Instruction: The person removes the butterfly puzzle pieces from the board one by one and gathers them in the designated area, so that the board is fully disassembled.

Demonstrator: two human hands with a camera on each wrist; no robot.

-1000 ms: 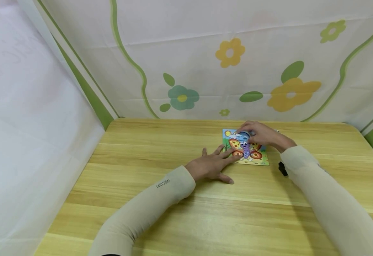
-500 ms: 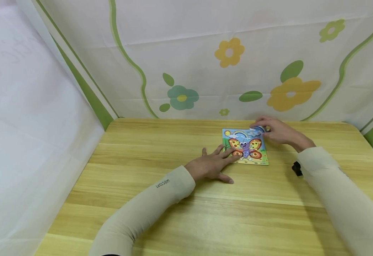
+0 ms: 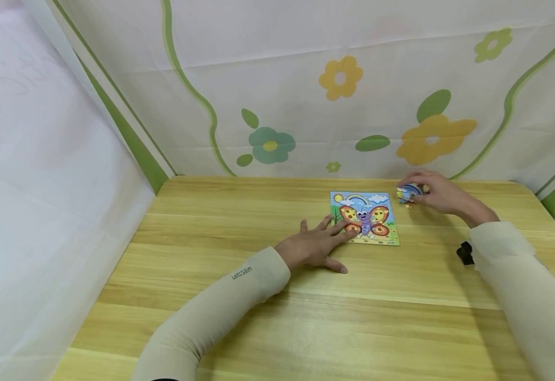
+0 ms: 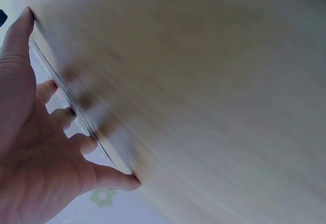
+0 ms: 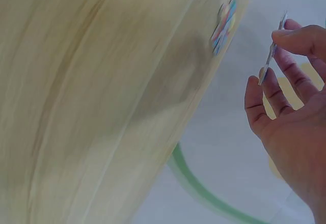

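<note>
A square puzzle with a purple butterfly picture (image 3: 379, 199) lies flat near the far side of the table. My left hand (image 3: 313, 246) rests on its lower left part, fingers spread and straight. To the right of the puzzle, my right hand (image 3: 441, 196) pinches a blue puzzle piece with a rainbow (image 3: 411, 189) between thumb and fingers. Seen edge-on in the right wrist view, that thin piece (image 5: 271, 51) is held off the table. Several small colourful pieces (image 5: 223, 26) lie on the tabletop close by, mostly hidden by the held piece in the head view.
The wooden table (image 3: 277, 317) ends at a white cloth backdrop (image 3: 287, 69) printed with flowers and green lines. A second white cloth (image 3: 44, 185) hangs along the left. A small black object (image 3: 465, 253) shows beside the right sleeve (image 3: 515, 264).
My right hand has moved right, off the puzzle to beyond its right edge, carrying the rainbow puzzle piece. The black object has shifted right with that arm. My left hand has stayed put.
</note>
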